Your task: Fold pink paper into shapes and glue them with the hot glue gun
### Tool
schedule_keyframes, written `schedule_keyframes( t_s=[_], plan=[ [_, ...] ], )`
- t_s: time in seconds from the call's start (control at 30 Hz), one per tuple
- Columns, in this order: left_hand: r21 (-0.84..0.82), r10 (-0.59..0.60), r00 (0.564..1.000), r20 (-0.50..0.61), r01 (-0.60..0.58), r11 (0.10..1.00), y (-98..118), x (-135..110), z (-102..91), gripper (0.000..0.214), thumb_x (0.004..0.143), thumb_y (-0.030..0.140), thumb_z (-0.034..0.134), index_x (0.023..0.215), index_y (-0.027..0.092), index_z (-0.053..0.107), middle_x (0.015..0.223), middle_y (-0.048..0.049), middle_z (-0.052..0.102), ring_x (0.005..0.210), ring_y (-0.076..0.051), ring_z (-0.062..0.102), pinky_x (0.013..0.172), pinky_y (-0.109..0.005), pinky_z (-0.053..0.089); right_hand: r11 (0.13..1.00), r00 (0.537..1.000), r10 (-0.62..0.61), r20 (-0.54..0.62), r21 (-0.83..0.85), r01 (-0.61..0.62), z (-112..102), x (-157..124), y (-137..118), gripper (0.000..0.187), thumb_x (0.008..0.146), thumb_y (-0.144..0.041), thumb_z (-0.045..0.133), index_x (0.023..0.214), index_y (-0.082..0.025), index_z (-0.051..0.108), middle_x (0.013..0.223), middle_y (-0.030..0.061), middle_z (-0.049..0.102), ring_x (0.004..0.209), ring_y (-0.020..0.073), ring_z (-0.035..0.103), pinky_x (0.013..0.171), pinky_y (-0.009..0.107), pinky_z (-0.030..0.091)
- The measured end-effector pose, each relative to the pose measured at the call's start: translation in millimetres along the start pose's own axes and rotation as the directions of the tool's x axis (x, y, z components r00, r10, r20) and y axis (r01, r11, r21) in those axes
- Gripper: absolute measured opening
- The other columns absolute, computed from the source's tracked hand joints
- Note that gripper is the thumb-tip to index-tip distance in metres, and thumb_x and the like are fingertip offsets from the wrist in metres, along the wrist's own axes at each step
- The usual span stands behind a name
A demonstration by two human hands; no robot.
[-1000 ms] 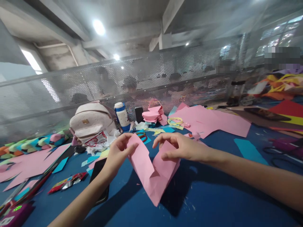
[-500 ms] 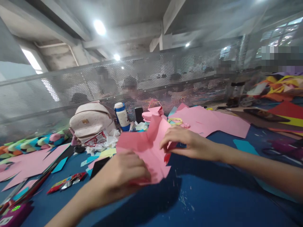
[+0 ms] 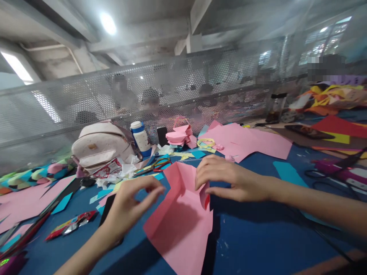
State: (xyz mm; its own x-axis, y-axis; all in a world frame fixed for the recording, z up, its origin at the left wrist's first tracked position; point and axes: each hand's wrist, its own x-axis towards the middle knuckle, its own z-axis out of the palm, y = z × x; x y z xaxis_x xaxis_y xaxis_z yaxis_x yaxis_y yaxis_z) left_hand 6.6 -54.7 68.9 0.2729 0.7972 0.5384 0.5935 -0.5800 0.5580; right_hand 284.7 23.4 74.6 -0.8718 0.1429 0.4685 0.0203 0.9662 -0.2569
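A creased pink paper sheet [image 3: 180,225] lies partly folded on the blue table [image 3: 252,236], straight in front of me. My right hand [image 3: 229,177] pinches its raised upper right edge, where a small flap curls up. Just left of the sheet hovers my left hand [image 3: 129,204]; thumb and fingers are loosely apart and hold nothing, and the fingertips come close to the paper's left fold. A black phone [image 3: 106,206] lies on the table under that hand.
A pale backpack [image 3: 99,147], a blue-and-white bottle [image 3: 140,137], a stack of pink cut shapes [image 3: 179,135] and scissors [image 3: 160,164] stand behind. Large pink sheets [image 3: 249,141] spread at back right, coloured scraps all round. People sit behind a mesh partition [image 3: 172,84].
My left hand has let go of the pink sheet and drawn back to the left. The sheet has dropped flatter onto the table, with my right hand still on its upper edge.
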Motion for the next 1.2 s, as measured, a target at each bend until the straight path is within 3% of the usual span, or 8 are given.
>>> schedule_keyframes(
  t_s=[0.07, 0.2, 0.3, 0.4, 0.53, 0.73, 1.0, 1.2],
  plan=[
    [-0.133, -0.138, 0.984, -0.117, 0.122, 0.984, -22, 8, 0.9, 0.027, 0.087, 0.035, 0.062, 0.065, 0.02, 0.063, 0.061, -0.0006, 0.059, 0.059, -0.014, 0.054, 0.06, -0.023, 0.042, 0.999, 0.988, 0.036, -0.152, -0.006, -0.038, 4, -5, 1, 0.014, 0.095, -0.021, 0.051, 0.107, -0.02, 0.059, 0.103, 0.0068, 0.066, 0.103, 0.0189, 0.056, 0.094, 0.037, 0.04],
    [-0.393, -0.329, 0.944, -0.023, 0.294, 0.871, -60, 14, 18.3, 0.033, 0.084, 0.051, 0.062, 0.079, 0.018, 0.065, 0.077, -0.0031, 0.062, 0.073, -0.017, 0.059, 0.062, -0.023, 0.048, 0.984, 0.858, 0.178, -0.482, 0.086, -0.156, 28, -23, 13, 0.014, 0.097, -0.026, 0.045, 0.088, -0.02, 0.054, 0.083, 0.0037, 0.058, 0.08, 0.0172, 0.055, 0.075, 0.032, 0.045],
    [-0.555, -0.447, 0.891, 0.081, 0.412, 0.722, -73, 7, 37.7, 0.035, 0.087, 0.052, 0.059, 0.105, 0.021, 0.064, 0.11, -0.0069, 0.064, 0.107, -0.023, 0.06, 0.086, -0.032, 0.051, 0.977, 0.774, 0.213, -0.596, 0.151, -0.153, 52, -39, 26, 0.029, 0.099, -0.028, 0.037, 0.072, -0.021, 0.043, 0.065, -0.002, 0.041, 0.06, 0.014, 0.044, 0.062, 0.03, 0.04],
    [-0.667, -0.424, 0.883, 0.201, 0.441, 0.601, -74, -2, 52.4, 0.043, 0.092, 0.049, 0.052, 0.127, 0.024, 0.055, 0.133, -0.0088, 0.057, 0.125, -0.025, 0.052, 0.102, -0.038, 0.043, 0.962, 0.803, 0.274, -0.529, 0.157, -0.225, 69, -49, 35, 0.029, 0.099, -0.027, 0.038, 0.07, -0.021, 0.041, 0.062, -0.0025, 0.04, 0.056, 0.0127, 0.039, 0.054, 0.027, 0.035],
    [-0.657, -0.324, 0.925, 0.199, 0.371, 0.656, -63, -5, 56.1, 0.046, 0.091, 0.04, 0.059, 0.134, 0.027, 0.051, 0.146, -0.0066, 0.047, 0.137, -0.025, 0.04, 0.112, -0.037, 0.032, 0.942, 0.813, 0.327, -0.482, 0.236, -0.239, 77, -52, 35, 0.007, 0.095, -0.028, 0.047, 0.099, -0.022, 0.047, 0.073, -0.0015, 0.048, 0.061, 0.0131, 0.046, 0.052, 0.025, 0.039],
    [-0.672, -0.259, 0.945, 0.201, 0.326, 0.665, -52, -4, 55.4, 0.057, 0.087, 0.033, 0.065, 0.14, 0.031, 0.046, 0.154, -0.0044, 0.037, 0.142, -0.025, 0.031, 0.112, -0.035, 0.034, 0.936, 0.822, 0.346, -0.452, 0.229, -0.268, 81, -52, 32, 0.036, 0.095, -0.021, 0.046, 0.13, -0.025, 0.037, 0.077, -0.0019, 0.049, 0.064, 0.0121, 0.051, 0.052, 0.021, 0.043],
    [-0.465, -0.282, 0.924, 0.257, 0.374, 0.803, -66, -2, 59.9, 0.026, 0.079, 0.031, 0.065, 0.101, 0.017, 0.07, 0.108, -0.0099, 0.07, 0.105, -0.027, 0.064, 0.095, -0.038, 0.047, 0.946, 0.838, 0.314, -0.446, 0.217, -0.239, 81, -51, 36, 0.044, 0.093, -0.018, 0.05, 0.134, -0.028, 0.038, 0.093, 0.0024, 0.056, 0.078, 0.014, 0.058, 0.071, 0.028, 0.053],
    [-0.363, -0.364, 0.906, 0.216, 0.421, 0.832, -87, 6, 46.9, 0.014, 0.07, 0.026, 0.071, 0.079, 0.016, 0.067, 0.079, -0.005, 0.068, 0.078, -0.022, 0.066, 0.073, -0.033, 0.052, 0.943, 0.843, 0.328, -0.427, 0.207, -0.262, 78, -52, 37, 0.027, 0.09, -0.019, 0.057, 0.115, -0.024, 0.05, 0.09, 0.0014, 0.06, 0.075, 0.013, 0.058, 0.068, 0.024, 0.051]
  ],
)
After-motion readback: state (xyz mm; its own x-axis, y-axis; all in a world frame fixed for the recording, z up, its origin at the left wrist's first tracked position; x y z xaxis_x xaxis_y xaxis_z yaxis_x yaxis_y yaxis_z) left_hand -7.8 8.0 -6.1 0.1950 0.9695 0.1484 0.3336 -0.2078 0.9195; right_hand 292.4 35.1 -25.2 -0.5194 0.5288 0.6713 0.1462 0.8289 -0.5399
